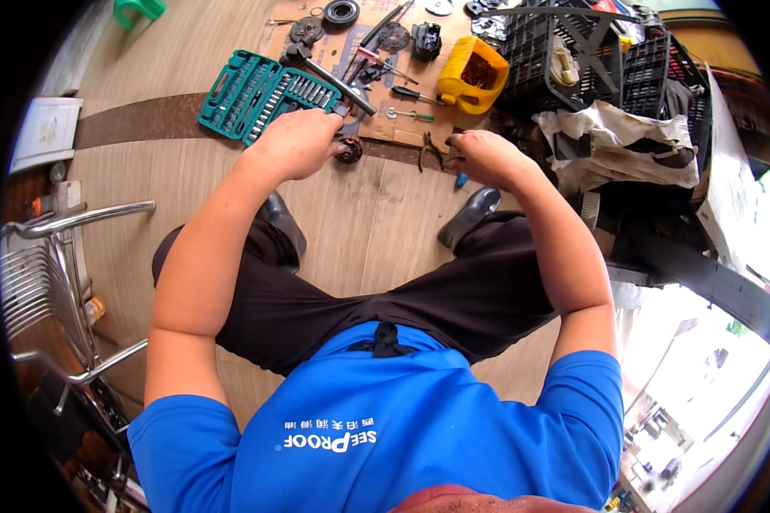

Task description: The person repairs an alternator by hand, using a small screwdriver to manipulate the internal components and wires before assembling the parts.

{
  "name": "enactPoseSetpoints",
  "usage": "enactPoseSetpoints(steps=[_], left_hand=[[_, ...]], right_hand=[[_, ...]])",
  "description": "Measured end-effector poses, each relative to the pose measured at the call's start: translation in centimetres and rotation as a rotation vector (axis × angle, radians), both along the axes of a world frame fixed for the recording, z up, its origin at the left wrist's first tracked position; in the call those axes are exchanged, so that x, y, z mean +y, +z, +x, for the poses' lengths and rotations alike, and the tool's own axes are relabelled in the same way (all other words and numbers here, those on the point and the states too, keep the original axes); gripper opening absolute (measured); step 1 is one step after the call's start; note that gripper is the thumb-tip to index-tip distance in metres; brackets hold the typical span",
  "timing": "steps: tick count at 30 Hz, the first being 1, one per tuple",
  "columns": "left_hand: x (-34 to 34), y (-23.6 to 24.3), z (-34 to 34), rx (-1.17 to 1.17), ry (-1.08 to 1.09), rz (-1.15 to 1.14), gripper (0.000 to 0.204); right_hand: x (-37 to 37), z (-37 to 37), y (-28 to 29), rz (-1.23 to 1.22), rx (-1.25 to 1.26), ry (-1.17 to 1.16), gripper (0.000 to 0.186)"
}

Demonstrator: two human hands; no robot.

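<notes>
My left hand (295, 144) reaches over the near edge of a green socket set case (224, 101), which lies open. Its curled fingers close on a small dark, round, ridged metal part (349, 150). My right hand (488, 159) is bent downward with its fingers curled, and its palm side is hidden. Just left of those fingers lie pliers (430, 152) with dark handles. A small blue piece (461, 179) shows right below them; whether it is in the hand cannot be made out. A hammer-like tool (338, 81) with a long dark handle lies across the case.
Cardboard (402, 128) on the floor bears screwdrivers (417, 94), discs and dark machine parts. A cut yellow jug (473, 75) holds reddish-brown bits. Black crates (565, 51) and a stained cloth (620, 145) stand at the right. A metal-framed chair (85, 218) is at the left.
</notes>
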State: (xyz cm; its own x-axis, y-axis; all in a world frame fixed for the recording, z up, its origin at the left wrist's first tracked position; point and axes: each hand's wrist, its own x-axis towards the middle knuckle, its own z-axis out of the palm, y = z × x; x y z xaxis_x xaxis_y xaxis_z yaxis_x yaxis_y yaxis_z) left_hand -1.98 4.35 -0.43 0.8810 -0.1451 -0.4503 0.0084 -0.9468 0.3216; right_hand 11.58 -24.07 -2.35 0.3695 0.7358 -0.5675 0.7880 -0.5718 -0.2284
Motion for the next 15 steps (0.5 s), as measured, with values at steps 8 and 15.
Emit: enactPoseSetpoints(steps=[8, 15], left_hand=[[0.5, 0.6, -0.4, -0.104, 0.016, -0.037, 0.028], [2.1, 2.2, 0.6, -0.113, 0.088, -0.018, 0.031]], right_hand=[[-0.2, -0.4, -3.5, -0.069, 0.086, 0.032, 0.041], [-4.3, -2.2, -16.3, -0.428, 0.219, 0.115, 0.056]])
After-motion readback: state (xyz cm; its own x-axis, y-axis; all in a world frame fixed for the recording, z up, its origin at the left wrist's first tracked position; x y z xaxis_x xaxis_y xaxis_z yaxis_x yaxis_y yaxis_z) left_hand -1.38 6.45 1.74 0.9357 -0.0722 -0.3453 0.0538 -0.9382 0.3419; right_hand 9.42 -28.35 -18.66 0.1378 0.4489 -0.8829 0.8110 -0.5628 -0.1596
